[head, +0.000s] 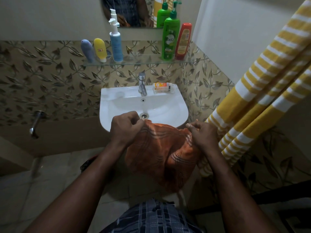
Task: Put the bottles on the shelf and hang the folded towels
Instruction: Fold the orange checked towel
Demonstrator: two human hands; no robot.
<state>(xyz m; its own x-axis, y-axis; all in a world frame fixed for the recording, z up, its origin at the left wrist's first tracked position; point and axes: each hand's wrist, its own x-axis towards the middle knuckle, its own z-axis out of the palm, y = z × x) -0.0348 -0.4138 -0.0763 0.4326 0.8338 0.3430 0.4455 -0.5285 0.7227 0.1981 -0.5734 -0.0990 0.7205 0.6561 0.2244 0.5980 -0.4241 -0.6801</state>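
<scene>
An orange towel with dark stripes (161,153) hangs in front of the white sink (117,105). My left hand (126,126) pinches its top left corner and my right hand (202,133) pinches its top right edge. On the glass shelf (143,62) stand a lilac tube (87,50), a yellow tube (100,49), a blue pump bottle (116,44), a green pump bottle (170,37) and a red bottle (183,41). A yellow-and-white striped towel (262,91) hangs at the right.
A chrome tap (142,84) and a small orange packet (161,87) sit on the sink's back rim. A mirror (133,12) hangs above the shelf. A wall tap (36,121) sticks out at the left. Leaf-patterned tiles cover the wall.
</scene>
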